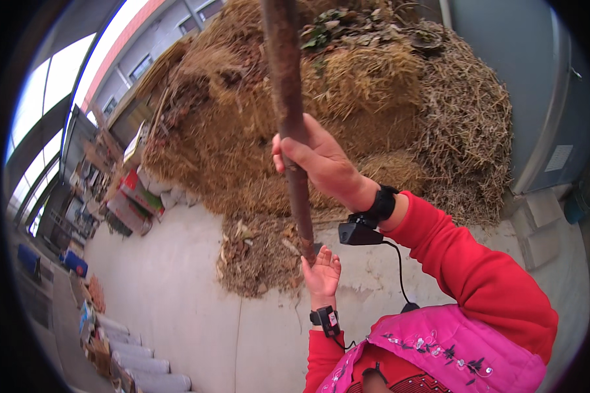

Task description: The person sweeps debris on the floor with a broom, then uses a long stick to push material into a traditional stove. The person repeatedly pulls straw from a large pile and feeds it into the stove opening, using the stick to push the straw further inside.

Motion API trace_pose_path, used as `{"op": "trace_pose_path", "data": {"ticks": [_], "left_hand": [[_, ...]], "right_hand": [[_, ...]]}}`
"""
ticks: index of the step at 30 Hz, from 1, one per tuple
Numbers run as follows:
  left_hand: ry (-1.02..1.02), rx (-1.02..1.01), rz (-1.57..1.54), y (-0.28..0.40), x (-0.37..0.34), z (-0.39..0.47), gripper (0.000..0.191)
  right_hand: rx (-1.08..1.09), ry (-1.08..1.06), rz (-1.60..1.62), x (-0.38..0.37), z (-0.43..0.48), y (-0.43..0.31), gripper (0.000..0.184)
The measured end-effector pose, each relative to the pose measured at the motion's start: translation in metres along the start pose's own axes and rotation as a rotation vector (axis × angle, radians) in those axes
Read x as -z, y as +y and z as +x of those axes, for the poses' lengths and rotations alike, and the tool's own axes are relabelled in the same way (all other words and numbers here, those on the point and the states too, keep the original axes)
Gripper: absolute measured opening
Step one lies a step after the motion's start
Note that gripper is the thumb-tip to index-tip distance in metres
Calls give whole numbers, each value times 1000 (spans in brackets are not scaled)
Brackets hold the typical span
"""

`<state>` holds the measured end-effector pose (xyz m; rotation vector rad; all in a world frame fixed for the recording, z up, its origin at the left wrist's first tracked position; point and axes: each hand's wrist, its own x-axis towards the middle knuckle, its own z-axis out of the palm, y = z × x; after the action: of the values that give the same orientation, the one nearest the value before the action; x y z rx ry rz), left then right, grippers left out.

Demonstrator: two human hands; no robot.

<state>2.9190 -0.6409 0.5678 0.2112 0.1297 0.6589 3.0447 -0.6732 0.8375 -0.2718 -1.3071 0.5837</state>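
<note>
My right hand (324, 162) is wrapped around a brown wooden pole (287, 88), which runs from the top edge down towards my other hand. My left hand (322, 275) is at the pole's lower end, palm up, with fingers apart and not closed round it; whether it touches the wood is unclear. A small dark piece shows behind the pole there. Beyond the pole rises a large stack of straw (373, 83), with dry leaves on top. Loose straw and plant debris (255, 260) lie on the concrete floor below it. The pole's upper end is out of view.
A grey metal door (526, 98) stands at the right, with concrete blocks (541, 231) and a bucket (577, 204) near its foot. Red and white sacks (132, 201) are at the left. Pale rolls (142, 363) lie at the lower left. A black cable hangs from my right wrist.
</note>
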Motion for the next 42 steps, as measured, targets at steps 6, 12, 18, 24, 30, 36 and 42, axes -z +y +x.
{"op": "trace_pose_path", "data": {"ticks": [6,12,18,24,30,36,42], "left_hand": [[-37,43,29,-61,-47,111,59],[9,84,133,-104,-54,200,63],[52,117,302,-119,-56,258,57],[176,-305,1310,-87,-52,289,24],[195,-1015,1909,-48,-71,354,36],[236,-671,1788,-23,-71,404,32],[304,-753,1884,-14,-64,460,35]], "right_hand": [[55,15,-171,101,38,-44,33],[-18,127,-310,190,60,-48,34],[-56,169,-362,256,81,-31,32],[-70,174,-425,304,121,7,35],[-116,112,-449,312,167,68,41],[-143,98,-540,346,179,107,42],[-407,285,-544,410,167,102,46]]}}
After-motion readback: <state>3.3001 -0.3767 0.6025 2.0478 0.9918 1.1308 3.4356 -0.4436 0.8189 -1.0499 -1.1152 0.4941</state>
